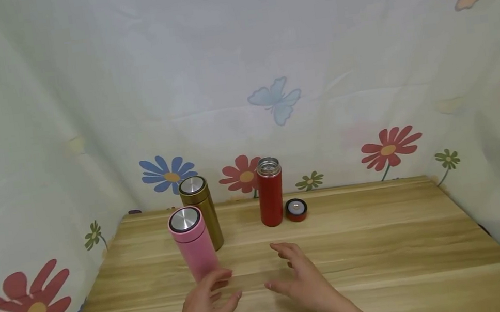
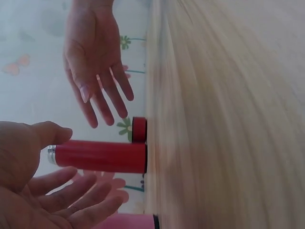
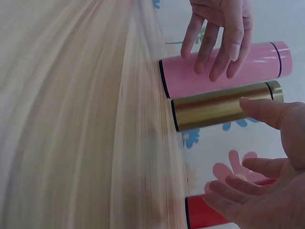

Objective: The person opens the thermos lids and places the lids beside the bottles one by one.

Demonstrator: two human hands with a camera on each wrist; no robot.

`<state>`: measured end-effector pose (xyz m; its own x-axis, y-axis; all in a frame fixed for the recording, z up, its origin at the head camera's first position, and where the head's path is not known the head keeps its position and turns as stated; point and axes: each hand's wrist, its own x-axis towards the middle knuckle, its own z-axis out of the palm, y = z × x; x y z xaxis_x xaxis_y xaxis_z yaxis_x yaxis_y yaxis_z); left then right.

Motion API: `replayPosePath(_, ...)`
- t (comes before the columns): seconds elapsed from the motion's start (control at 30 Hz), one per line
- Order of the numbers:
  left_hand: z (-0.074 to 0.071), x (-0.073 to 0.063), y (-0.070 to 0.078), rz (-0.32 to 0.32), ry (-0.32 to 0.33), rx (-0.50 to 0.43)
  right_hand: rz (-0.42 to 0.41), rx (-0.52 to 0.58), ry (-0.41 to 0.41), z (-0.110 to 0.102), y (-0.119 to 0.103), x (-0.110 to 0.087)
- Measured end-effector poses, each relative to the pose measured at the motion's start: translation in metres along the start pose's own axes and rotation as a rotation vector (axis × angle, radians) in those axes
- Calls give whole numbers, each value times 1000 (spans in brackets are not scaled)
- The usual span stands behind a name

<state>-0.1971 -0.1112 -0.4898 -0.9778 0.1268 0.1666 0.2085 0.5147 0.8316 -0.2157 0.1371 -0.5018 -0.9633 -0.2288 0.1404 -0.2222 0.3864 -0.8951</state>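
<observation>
My left hand (image 1: 203, 307) is held over the front of the table with its fingers relaxed and nothing in them. It is nearest to a pink thermos (image 1: 196, 251), whose lower part it overlaps in the head view. Facing it across a gap, my right hand (image 1: 305, 282) has its fingers spread loosely and is also without any object. Behind the pink thermos stands a gold thermos (image 1: 212, 220); both are upright with silver-topped lids on. Farther back, a red thermos (image 1: 271, 200) stands upright with its metal mouth uncovered. Its red lid (image 1: 297, 215) lies beside it, inner side up.
The wood-grain table (image 1: 383, 249) is bordered at the back and sides by a pale cloth (image 1: 337, 62) printed with flowers and butterflies. The thermoses stand on the left and middle of the table, toward the back.
</observation>
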Motion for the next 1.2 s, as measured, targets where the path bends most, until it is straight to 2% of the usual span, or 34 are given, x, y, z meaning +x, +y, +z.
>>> replayPosePath(0.17,-14,0,-2,-71,21,36,-31,18,0,11,-3,4)
replayPosePath(0.47,-38,4,-12,-128,101,85,-50,60,-7,30,-11,15)
replayPosePath(0.63,-50,10,-19,-192,144,95,-52,78,-12,40,-13,26)
replayPosePath(0.73,-56,14,-25,-190,170,82,-54,90,-15,44,-14,32)
replayPosePath(0.87,-60,17,-32,-147,185,64,-49,87,-18,51,-16,41)
replayPosePath(1.2,-60,27,-40,-117,84,14,-37,121,-43,66,-21,59)
